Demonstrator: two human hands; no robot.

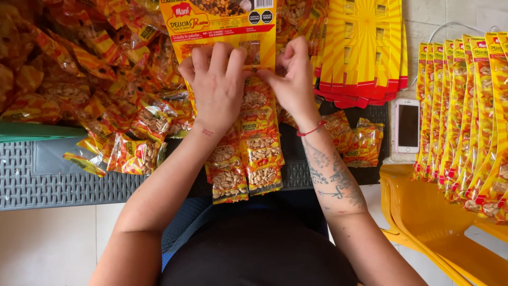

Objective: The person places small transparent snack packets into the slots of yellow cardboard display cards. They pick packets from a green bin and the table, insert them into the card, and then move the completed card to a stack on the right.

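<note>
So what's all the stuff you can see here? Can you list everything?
Display card: one, yellow and red, top middle, with small peanut packets hanging down it in two columns.
Hanging packets: about eight showing, orange-yellow, below the hands.
Loose packet pile: too many to count, orange-yellow, left.
Small packet group: a few, orange-yellow, right of the arms.
Blank cards: a stack, yellow with red edges, top right.
Filled strips: a row, overlapping, far right.
Phone: one, white, screen dark, beside the strips.
Crate surface: grey, slotted, underneath.
Chair: yellow, bottom right.
Left hand: on the card.
Right hand: pinching at the card, red wrist string.
</note>
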